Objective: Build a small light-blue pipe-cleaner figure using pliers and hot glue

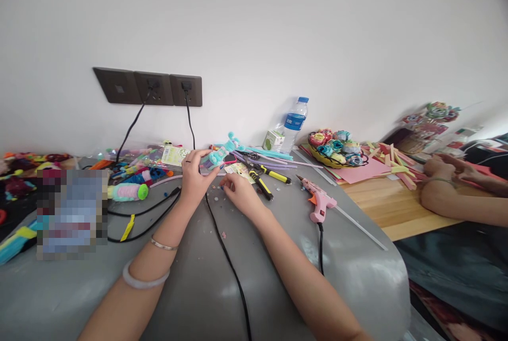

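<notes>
My left hand holds a teal pipe-cleaner figure, grip clamped on its lower end between thumb and fingers, the figure tilting up and away toward 1 o'clock just above the grey surface. My right hand rests low on the surface at about 3 o'clock from the left, fingers curled together at something very small near the figure's base; I cannot tell what the fingertips hold, or whether they hold anything. Judged step: assembling or dressing the figure, with the left hand as the fixture and the right doing the fine work. The next move, as I read it, calls for a steady left grip and a small, exact placement by the right fingertips at the figure's lower part. Pose: both forearms run in from 6 o'clock and converge, left wrist cocked upward with two bracelets on it, right wrist flat and near the surface. A black cable runs between my arms. Yellow-handled pliers lie just beyond my right hand at 1 o'clock; a pink glue gun lies further off at 3 o'clock, nozzle away from me. Another person's arms rest at far right, well apart.
</notes>
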Demonstrator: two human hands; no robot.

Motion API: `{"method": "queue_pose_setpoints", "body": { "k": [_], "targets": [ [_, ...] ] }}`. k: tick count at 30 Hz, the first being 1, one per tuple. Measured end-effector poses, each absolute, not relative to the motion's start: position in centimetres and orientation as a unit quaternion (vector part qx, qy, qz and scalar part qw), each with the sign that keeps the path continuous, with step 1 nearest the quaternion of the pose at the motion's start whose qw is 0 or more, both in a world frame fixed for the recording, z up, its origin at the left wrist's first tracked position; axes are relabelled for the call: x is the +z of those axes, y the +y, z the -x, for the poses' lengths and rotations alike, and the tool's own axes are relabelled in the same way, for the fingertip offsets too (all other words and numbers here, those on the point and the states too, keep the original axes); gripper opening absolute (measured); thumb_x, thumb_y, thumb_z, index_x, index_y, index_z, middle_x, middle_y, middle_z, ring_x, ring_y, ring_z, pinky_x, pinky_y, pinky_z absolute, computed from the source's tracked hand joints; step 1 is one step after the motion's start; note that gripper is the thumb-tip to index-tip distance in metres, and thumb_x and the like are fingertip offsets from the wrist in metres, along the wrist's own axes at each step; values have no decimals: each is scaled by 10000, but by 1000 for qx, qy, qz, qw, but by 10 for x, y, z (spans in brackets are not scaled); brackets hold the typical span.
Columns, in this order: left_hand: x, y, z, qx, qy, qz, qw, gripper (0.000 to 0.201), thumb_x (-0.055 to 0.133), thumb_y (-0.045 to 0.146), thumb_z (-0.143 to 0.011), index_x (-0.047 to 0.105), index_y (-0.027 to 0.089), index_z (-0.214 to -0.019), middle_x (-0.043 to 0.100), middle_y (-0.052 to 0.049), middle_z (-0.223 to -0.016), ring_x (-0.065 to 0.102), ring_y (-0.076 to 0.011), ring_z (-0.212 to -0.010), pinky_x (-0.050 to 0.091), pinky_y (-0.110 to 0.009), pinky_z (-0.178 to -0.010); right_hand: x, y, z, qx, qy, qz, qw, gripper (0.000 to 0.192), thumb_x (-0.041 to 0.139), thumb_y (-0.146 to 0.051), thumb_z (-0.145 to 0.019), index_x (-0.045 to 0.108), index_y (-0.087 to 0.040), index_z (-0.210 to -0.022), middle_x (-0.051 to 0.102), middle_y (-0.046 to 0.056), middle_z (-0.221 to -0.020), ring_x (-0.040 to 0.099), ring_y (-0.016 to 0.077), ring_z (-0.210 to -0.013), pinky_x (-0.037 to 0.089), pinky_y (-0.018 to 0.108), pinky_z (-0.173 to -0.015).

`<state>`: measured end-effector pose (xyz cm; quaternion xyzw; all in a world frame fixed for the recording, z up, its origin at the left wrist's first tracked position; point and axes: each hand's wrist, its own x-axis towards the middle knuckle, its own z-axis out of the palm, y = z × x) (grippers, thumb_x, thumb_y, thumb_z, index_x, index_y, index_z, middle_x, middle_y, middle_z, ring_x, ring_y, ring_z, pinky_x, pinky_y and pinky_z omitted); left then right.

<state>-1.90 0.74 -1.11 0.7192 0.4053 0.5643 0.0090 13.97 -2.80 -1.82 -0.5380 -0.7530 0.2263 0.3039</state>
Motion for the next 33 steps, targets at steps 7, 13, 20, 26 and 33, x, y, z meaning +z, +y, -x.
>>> {"method": "queue_pose_setpoints", "body": {
  "k": [7, 13, 20, 26, 33],
  "targets": [
    [-12, 7, 19, 557, 416, -719, 12, 272, 680, 200, -813, 615, 205, -1076, 687, -66, -1031, 645, -255, -1012, 490, -407, -930, -19, -20, -135, 208, -758, 563, 255, 181, 593, -42, -813, 684, -186, -875, 625, 27, -873, 583, 167, -772, 401, 267, -697],
    [-13, 8, 18, 563, 407, -720, 5, 273, 678, 174, -793, 616, 199, -1058, 688, -68, -1023, 643, -257, -1000, 490, -408, -918, -25, -17, -125, 188, -766, 566, 241, 71, 669, -167, -833, 692, -206, -887, 641, 27, -913, 597, 180, -813, 400, 271, -677],
    [-12, 7, 19, 557, 413, -720, 9, 267, 664, 187, -800, 611, 200, -1062, 683, -68, -1025, 640, -254, -1007, 490, -400, -920, -28, -12, -124, 204, -765, 548, 268, 67, 618, -126, -809, 642, -188, -799, 637, 35, -899, 583, 173, -775, 423, 286, -698],
    [-11, 6, 19, 557, 412, -721, 12, 268, 667, 204, -814, 608, 207, -1075, 688, -74, -1038, 642, -257, -1020, 486, -410, -935, -30, -6, -144, 376, -662, 501, 411, 50, 600, -170, -763, 564, -198, -743, 580, -27, -666, 559, 136, -606, 454, 268, -630],
    [-10, 6, 20, 548, 414, -726, 17, 265, 671, 209, -819, 610, 211, -1077, 690, -74, -1049, 643, -258, -1028, 492, -403, -922, -22, -16, -175, 447, -569, 461, 514, 180, 673, -279, -679, 653, -190, -834, 709, 35, -831, 663, 164, -743, 541, 290, -693]
  ]
}}
